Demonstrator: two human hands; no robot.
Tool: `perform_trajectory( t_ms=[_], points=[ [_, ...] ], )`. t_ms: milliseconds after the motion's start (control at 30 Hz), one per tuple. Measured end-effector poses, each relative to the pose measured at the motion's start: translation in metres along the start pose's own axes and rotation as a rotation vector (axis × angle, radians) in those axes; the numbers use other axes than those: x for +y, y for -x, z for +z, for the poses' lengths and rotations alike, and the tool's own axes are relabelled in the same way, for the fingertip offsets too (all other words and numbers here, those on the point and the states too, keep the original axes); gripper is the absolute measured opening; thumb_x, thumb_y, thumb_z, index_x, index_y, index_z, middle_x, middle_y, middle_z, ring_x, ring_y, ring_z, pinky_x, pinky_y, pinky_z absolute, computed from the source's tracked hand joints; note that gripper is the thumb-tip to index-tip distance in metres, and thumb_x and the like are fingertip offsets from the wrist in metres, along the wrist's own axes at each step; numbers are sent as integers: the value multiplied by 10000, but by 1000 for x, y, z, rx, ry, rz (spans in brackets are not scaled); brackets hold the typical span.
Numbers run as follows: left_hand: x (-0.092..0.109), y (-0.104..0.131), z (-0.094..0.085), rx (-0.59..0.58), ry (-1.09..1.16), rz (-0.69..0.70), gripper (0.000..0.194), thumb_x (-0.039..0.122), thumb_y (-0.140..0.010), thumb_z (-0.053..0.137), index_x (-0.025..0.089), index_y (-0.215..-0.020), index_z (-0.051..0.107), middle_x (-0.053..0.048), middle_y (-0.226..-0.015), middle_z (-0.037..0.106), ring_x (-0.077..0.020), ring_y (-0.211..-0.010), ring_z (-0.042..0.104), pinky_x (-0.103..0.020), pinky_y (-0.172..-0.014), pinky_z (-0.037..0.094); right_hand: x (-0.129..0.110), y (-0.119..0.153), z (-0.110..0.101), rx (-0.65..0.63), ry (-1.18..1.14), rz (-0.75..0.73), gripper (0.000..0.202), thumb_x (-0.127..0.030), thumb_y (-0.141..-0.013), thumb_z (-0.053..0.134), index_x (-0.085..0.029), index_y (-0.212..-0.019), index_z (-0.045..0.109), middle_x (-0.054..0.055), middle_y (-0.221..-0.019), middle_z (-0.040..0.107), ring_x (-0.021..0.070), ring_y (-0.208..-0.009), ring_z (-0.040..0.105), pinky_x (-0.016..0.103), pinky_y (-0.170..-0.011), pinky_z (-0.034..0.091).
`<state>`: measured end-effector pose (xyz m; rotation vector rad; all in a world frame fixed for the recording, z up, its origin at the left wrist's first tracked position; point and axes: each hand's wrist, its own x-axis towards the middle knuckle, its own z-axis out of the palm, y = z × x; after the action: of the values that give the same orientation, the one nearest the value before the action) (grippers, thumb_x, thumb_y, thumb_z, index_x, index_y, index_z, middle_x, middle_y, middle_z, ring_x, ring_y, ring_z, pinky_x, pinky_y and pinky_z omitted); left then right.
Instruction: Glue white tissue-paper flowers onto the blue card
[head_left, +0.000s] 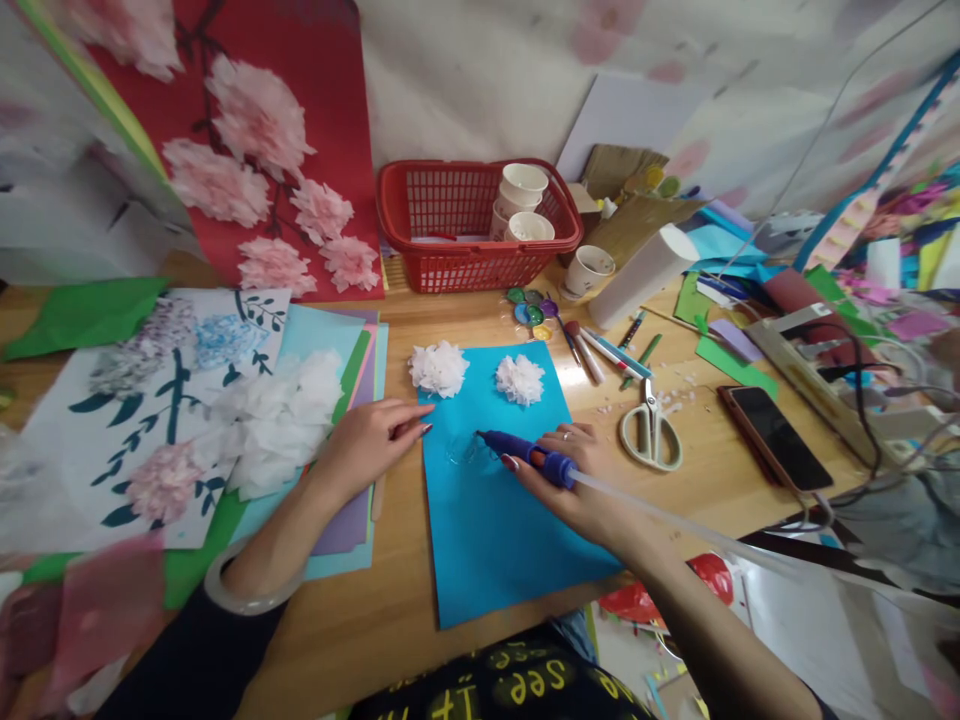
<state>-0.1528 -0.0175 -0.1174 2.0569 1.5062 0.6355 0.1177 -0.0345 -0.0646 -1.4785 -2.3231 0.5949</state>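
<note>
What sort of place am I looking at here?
Probably a craft table, perhaps in a home or small workshop: the right hand holds what looks like a glue gun over blue paper, with scissors and white paper flowers nearby.

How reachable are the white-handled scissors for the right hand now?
Probably not while the right hand grips the blue glue gun; otherwise, the white-handled scissors lie close by, their handles uncovered.
</note>
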Motion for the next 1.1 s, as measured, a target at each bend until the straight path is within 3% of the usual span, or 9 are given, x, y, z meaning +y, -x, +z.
perform_trajectory(
  t_ms=[300,667,933,1100],
  points=[
    [-1,0,1,7,11,8,267,256,-926,623,229,-1173,724,-21,-862,725,-148,-673,617,-278,-639,475,1,3,4,-18,0,-19,470,-519,-922,550,-230,-555,505,2,-541,527,163,-618,488,378,-703,332],
    [-3,1,2,9,15,14,269,277,-931,608,235,-1169,726,-30,-900,744,-149,-665,612,-283,-625,470,1,9,7,13,-53,-3,462,-555,-935,514,-231,-608,558,22,-573,593,164,-551,512,363,-623,370],
    [-2,0,2,14,25,10,259,270,-923,616,222,-1149,735,-35,-941,757,-159,-700,637,-295,-648,488,0,10,4,-20,-53,-13,459,-548,-926,522,-228,-596,527,25,-573,569,196,-668,513,378,-694,355],
    [-1,0,1,15,16,7,257,275,-922,620,221,-1145,735,-36,-920,757,-153,-687,638,-288,-645,487,0,10,6,6,-46,-7,506,-570,-933,493,-228,-560,494,8,-517,522,167,-582,468,373,-671,342]
  ],
)
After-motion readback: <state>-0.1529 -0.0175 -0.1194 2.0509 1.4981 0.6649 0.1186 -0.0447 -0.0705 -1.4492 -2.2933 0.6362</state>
